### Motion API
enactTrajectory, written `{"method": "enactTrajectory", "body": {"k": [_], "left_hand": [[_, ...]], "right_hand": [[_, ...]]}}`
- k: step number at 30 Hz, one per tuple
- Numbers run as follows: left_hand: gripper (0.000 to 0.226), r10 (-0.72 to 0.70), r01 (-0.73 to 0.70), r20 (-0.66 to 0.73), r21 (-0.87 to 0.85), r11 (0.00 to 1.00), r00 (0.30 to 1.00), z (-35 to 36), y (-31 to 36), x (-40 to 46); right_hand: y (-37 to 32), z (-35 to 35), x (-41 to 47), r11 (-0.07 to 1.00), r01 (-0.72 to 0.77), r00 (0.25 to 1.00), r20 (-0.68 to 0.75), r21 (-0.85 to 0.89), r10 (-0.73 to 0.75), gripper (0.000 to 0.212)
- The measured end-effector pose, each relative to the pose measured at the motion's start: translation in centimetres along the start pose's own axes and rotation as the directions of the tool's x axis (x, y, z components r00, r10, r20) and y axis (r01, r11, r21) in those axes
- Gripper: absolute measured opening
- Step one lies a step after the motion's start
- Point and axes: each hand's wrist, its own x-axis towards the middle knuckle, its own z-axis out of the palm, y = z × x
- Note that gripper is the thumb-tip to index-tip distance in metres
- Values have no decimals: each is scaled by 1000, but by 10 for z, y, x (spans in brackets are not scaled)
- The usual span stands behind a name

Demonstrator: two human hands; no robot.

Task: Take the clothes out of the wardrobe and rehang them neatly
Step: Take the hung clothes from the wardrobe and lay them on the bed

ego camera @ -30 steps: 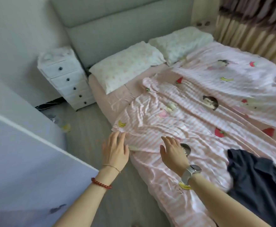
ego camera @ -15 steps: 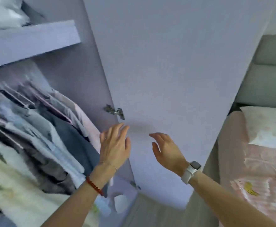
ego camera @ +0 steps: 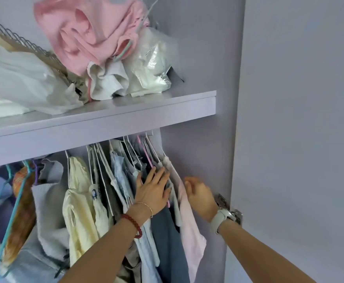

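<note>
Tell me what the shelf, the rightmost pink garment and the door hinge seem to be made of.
Shelf: likely laminated board, matte lilac, with a flat square edge. Pink garment: thin woven fabric, probably cotton, hanging in soft folds. Hinge: metal, silvery and glinting.

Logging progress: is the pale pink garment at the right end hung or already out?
Hung: the pale pink garment hangs inside the wardrobe at the row's right end, between both hands.
</note>
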Motion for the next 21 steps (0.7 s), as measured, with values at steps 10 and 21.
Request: {"method": "enactTrajectory", "body": {"k": [10,21], "left_hand": [[45,52,-35,-236,76,997,970,16,-13,-15],[51,-15,15,-66,3,1000,998,34,-24,-11]], "right_hand": [[15,33,77,987,54,994,108,-155,-37,29],[-5,31,124,946,47,997,-45,-320,-65,39]]}}
